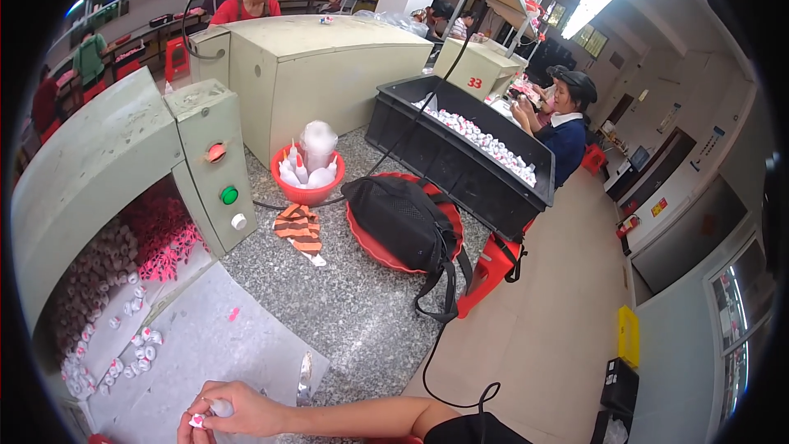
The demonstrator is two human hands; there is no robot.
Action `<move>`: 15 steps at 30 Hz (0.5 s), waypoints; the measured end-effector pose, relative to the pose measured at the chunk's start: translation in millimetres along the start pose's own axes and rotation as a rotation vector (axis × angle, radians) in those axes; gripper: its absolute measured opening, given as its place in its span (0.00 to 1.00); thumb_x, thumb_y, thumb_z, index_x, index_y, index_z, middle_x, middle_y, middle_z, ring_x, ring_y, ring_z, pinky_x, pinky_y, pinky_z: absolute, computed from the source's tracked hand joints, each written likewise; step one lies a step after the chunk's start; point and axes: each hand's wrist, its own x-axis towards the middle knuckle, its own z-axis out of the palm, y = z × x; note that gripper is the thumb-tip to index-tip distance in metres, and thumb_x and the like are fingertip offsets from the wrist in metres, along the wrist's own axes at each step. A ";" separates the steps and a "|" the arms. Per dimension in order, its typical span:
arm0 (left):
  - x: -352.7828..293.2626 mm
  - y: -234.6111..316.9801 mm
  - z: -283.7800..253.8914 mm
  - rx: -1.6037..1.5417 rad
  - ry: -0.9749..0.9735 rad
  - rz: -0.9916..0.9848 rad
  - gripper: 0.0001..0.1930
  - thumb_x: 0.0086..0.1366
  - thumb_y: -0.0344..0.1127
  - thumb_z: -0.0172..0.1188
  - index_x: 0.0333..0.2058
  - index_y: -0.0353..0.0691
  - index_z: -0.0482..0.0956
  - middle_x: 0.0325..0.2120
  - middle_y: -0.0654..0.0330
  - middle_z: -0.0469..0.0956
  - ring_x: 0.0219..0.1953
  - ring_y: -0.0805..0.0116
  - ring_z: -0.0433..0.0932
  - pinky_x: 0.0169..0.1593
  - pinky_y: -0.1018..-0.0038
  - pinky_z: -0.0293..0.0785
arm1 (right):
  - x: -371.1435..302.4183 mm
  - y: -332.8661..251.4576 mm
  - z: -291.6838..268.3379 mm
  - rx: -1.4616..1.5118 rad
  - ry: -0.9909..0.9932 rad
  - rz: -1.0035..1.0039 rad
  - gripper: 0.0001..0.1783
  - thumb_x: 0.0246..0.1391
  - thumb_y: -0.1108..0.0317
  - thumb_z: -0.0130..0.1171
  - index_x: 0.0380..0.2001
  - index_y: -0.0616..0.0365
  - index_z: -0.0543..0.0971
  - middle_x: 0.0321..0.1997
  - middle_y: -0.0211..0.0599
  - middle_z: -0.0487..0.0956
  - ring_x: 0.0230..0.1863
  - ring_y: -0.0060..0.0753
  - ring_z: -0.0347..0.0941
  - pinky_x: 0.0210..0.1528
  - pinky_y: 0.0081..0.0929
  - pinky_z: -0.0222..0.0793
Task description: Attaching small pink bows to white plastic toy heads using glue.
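My right hand (238,409) is at the bottom of the view, its forearm reaching in from the right. Its fingers are closed round a small whitish squeeze bottle (219,407), partly hidden by them. At the fingertips is a small white piece with a pink mark (197,421). My left hand cannot be made out. Beneath the right hand lies a pale work sheet (246,337). Several small white pieces with pink marks (144,352) are scattered on its left side, beside a heap of pink parts (168,238) inside the machine opening.
A pale green machine housing (99,140) with a green button (229,195) stands left. Behind are a red basket of bottles (306,191), a striped cloth (297,228), a black bag (399,222) and a black crate (460,156) of white pieces. Co-workers (567,131) sit beyond.
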 end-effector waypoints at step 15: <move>12.4 10.5 22.5 -0.059 0.056 -0.149 0.19 0.55 0.26 0.53 0.46 0.29 0.63 0.32 0.53 0.74 0.35 0.67 0.75 0.40 0.76 0.72 | 10.1 -14.2 -13.1 -0.303 -0.099 -0.191 0.14 0.37 0.79 0.61 0.33 0.61 0.76 0.37 0.39 0.74 0.36 0.27 0.70 0.36 0.21 0.68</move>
